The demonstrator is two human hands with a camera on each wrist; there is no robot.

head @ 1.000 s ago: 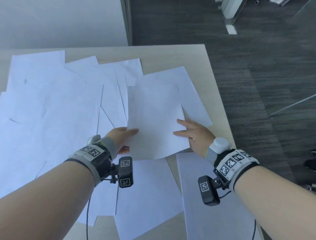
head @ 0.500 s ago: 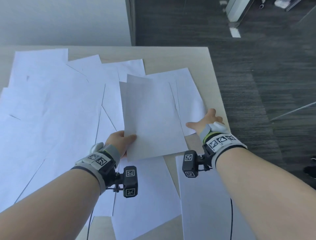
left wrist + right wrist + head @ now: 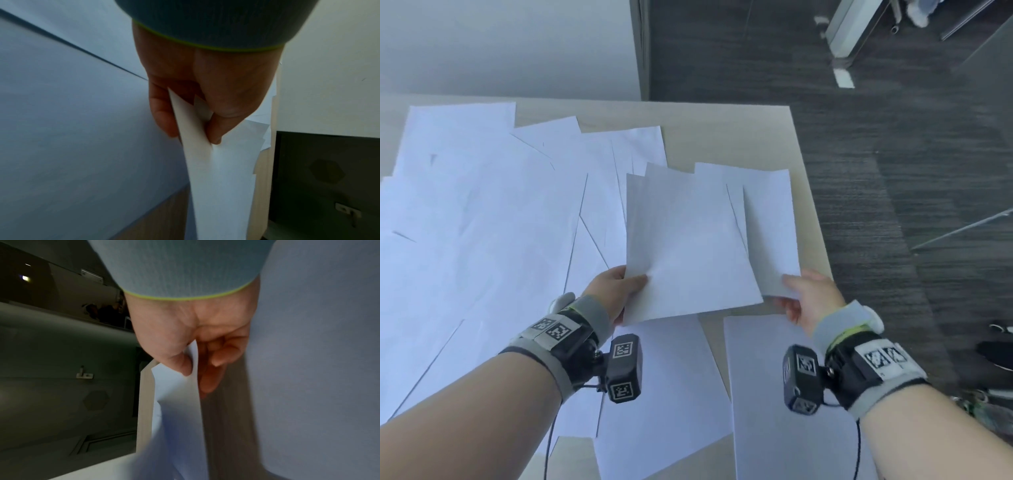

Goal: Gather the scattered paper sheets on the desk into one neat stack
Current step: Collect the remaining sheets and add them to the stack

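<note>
My left hand (image 3: 625, 284) pinches the near left corner of a small bundle of white sheets (image 3: 685, 246), thumb on top and fingers beneath, as the left wrist view confirms on the bundle's corner (image 3: 191, 123). To its right, my right hand (image 3: 796, 291) pinches the near corner of a single white sheet (image 3: 770, 226), lifted off the desk; in the right wrist view the thumb and fingers close on that sheet (image 3: 185, 386). Many more white sheets (image 3: 482, 222) lie scattered and overlapping across the pale wooden desk (image 3: 722, 137).
Two more sheets lie near me, one (image 3: 664, 394) under my left wrist and one (image 3: 784, 404) under my right wrist. The desk's right edge (image 3: 815, 219) drops to dark grey carpet (image 3: 893, 171). A white wall (image 3: 517, 44) stands behind the desk.
My right hand left the bundle, reached right to the desk's edge, and now pinches a single sheet and lifts it. The left hand keeps holding the bundle, turned a little.
</note>
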